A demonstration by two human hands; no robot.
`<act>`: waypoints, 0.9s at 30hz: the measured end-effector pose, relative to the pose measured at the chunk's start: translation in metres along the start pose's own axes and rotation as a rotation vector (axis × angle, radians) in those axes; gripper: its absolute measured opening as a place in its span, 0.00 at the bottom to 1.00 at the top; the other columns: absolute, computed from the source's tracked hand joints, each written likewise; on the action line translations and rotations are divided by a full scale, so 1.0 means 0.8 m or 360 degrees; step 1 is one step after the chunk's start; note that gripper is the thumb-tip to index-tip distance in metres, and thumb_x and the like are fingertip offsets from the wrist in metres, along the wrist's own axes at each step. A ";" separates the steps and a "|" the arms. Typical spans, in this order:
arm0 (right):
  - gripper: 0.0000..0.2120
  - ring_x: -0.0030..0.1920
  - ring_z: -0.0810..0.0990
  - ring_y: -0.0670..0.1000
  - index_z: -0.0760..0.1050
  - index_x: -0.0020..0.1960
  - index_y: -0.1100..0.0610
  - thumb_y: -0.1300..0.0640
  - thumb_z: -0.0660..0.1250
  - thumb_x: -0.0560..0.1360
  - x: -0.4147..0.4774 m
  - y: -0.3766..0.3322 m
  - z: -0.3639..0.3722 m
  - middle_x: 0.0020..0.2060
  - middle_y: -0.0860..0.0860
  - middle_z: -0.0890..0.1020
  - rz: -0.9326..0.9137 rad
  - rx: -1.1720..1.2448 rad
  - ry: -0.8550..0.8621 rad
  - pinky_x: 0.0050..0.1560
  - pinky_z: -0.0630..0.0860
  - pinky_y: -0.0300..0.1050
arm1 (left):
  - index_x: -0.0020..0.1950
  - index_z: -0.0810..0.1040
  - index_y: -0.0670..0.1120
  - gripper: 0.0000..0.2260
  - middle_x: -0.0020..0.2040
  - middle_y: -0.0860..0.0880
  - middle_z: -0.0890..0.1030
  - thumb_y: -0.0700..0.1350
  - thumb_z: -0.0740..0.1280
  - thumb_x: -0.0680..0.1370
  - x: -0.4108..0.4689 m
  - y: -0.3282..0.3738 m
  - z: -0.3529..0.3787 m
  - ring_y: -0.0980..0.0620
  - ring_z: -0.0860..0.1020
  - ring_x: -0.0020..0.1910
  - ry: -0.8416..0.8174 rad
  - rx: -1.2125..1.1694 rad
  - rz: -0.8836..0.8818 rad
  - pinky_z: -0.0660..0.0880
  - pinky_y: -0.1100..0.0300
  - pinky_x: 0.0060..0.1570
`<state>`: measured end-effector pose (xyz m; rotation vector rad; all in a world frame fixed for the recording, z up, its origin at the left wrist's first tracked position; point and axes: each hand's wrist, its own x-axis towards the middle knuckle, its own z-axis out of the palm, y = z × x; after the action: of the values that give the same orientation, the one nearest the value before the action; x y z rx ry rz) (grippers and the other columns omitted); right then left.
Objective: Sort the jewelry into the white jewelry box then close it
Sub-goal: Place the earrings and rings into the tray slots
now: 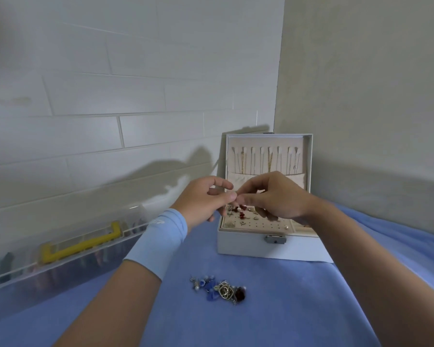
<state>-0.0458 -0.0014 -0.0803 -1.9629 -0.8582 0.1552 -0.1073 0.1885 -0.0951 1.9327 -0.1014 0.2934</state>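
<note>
Blue sheet [286, 321]: jewelry box [261, 249], jewelry pile [219, 289], clear case [60, 259].

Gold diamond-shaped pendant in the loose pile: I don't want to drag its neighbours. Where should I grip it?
Probably pinch the frame edge of the gold pendant from above: it seems to lie flat on the blue cloth, with a dark red piece and blue pieces crowding its sides.

White jewelry box [251, 246], square, open, near the far right corner of the blue cloth [273, 321], with a grey clasp [275, 239] on the front wall. Lid [308, 159] upright, lined pale pink, hung with thin gold chains [270, 159] on a row of hooks. Pale tray [261, 225] dotted with holes, holding small earrings [241, 215], some red, some pearl. Loose jewelry heap [218, 289] mid-cloth, well apart from the box: blue flowers, pearls, gold pendant, dark red piece.
</note>
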 end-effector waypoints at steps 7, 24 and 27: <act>0.06 0.26 0.69 0.47 0.85 0.53 0.59 0.62 0.71 0.78 0.003 0.015 -0.017 0.26 0.46 0.79 -0.0091 0.0244 0.0123 0.25 0.69 0.40 | 0.59 0.76 0.46 0.10 0.41 0.48 0.86 0.43 0.70 0.78 0.030 0.009 0.017 0.53 0.78 0.33 -0.0012 -0.0138 -0.0001 0.70 0.63 0.28; 0.04 0.25 0.70 0.47 0.84 0.46 0.61 0.60 0.74 0.75 0.009 0.031 -0.027 0.26 0.48 0.79 0.0076 0.0073 0.0240 0.25 0.68 0.40 | 0.55 0.79 0.46 0.05 0.42 0.49 0.87 0.42 0.68 0.79 0.053 0.000 0.026 0.52 0.81 0.35 -0.0113 0.0085 0.0099 0.72 0.62 0.29; 0.02 0.27 0.74 0.43 0.85 0.44 0.56 0.58 0.75 0.75 0.012 0.033 -0.022 0.31 0.46 0.83 0.0061 -0.0203 0.0340 0.31 0.72 0.39 | 0.50 0.82 0.50 0.04 0.42 0.54 0.85 0.42 0.68 0.79 0.054 -0.002 0.020 0.56 0.81 0.37 -0.0157 0.0365 0.0139 0.73 0.64 0.35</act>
<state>-0.0179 -0.0158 -0.0902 -2.0718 -0.7053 -0.0881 -0.0628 0.1774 -0.0913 2.1745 -0.2257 0.2771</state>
